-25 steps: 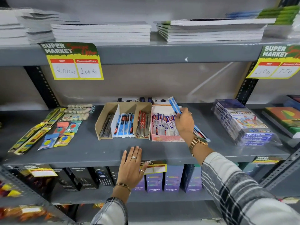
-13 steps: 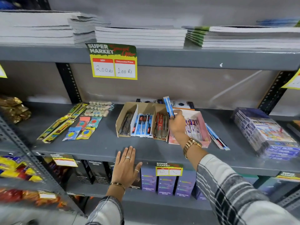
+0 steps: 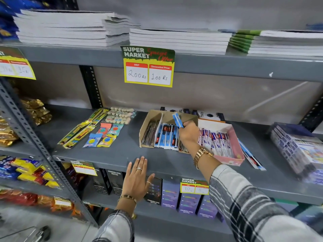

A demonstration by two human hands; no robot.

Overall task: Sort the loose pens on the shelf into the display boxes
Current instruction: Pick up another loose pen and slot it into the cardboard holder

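Fingers of the right hand (image 3: 188,132) pinch a blue-and-white packaged pen (image 3: 177,120), holding it tilted above the brown cardboard display box (image 3: 152,120), over the divide between its middle and right compartments. That box sits on the grey middle shelf (image 3: 111,152); its left compartment holds dark pens, its middle one blue-and-white pen packs (image 3: 166,137), and its right one is mostly hidden behind the wrist with the gold watch (image 3: 202,154). Just right of it, a pink display box (image 3: 236,151) holds a row of white-and-purple pen packs. A loose blue pen pack (image 3: 250,156) lies on the shelf beside the pink box's right wall. The left hand (image 3: 138,180) rests flat, fingers slightly spread, on the shelf's front edge, holding nothing. A yellow price tag (image 3: 148,67) hangs from the shelf above, under stacked notebooks (image 3: 178,40).
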